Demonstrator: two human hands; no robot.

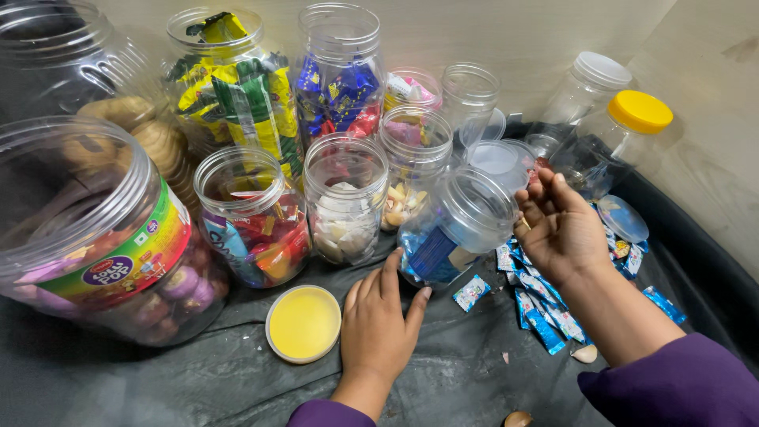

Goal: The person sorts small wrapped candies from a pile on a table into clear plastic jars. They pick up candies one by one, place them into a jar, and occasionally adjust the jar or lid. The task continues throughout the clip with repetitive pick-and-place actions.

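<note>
My left hand [383, 320] rests on the dark sheet with its fingertips against the base of a tilted clear plastic jar [458, 229]. That jar leans toward the right and holds blue-wrapped candies. My right hand [558, 225] hovers at the jar's open mouth, fingers curled around something small that I cannot make out. Below it lies a pile of blue candy packets [538, 304], and one loose packet [471, 292] sits near the jar's base. A yellow lid [303, 323] lies upside down left of my left hand.
Several open jars of sweets and biscuits crowd the left and back, including a large labelled tub [95, 237]. A yellow-capped jar [624, 134] and a white-capped jar [585, 87] stand at the back right. A clear lid [622, 217] lies right of my hand.
</note>
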